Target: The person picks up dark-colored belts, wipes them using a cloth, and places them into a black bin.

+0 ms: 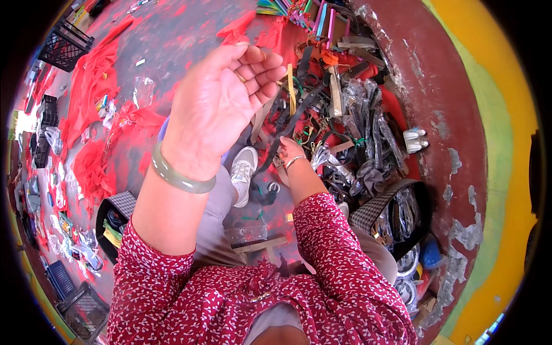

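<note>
My left hand [221,106] is raised close to the view, palm up, with a pale green bangle on its wrist. Its fingers bend loosely and a ring shows on one of them; I see nothing in its grasp. Lower and farther off, my right hand [291,150] reaches down to the pile, its fingers closed at the edge of a long black strap [294,119]. The fingertips are partly hidden. Around the strap lie a tangle of dark straps, a yellow strip [291,92] and plastic-wrapped black bundles [368,115].
Red sheeting [95,86] spreads over the floor on the left, near a black crate [64,46]. Two checkered-sided containers, one right [368,214] and one left [122,202], flank my legs. A peeling red wall [448,149] bounds the right side. Colored sticks [323,23] lie at the far end.
</note>
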`<state>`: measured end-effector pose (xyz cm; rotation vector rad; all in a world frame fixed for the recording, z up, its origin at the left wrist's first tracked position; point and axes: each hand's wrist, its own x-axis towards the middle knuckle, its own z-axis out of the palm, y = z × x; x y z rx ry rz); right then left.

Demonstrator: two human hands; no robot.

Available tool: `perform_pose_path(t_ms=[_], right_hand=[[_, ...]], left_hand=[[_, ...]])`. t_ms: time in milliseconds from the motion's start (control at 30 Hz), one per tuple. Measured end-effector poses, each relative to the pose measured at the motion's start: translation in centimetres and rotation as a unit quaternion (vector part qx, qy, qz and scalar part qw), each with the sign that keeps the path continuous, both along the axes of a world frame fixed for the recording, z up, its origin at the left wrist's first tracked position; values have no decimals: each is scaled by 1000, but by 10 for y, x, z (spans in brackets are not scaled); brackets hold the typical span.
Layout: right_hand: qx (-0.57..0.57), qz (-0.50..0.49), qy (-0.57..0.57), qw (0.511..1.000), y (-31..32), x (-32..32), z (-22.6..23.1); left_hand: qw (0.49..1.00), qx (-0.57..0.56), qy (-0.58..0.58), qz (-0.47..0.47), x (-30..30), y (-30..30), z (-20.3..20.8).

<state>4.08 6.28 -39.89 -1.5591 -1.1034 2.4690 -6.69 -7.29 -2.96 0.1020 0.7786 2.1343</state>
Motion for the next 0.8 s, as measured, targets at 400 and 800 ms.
perform_pose_path(t_ms=[400,800], right_hand=[[152,65,231,959,60,-7,177],[230,-178,392,873,158,32,392]], left_hand=[[997,-38,64,-22,0,5,-11],[866,-189,293,-358,28,33,-24]])
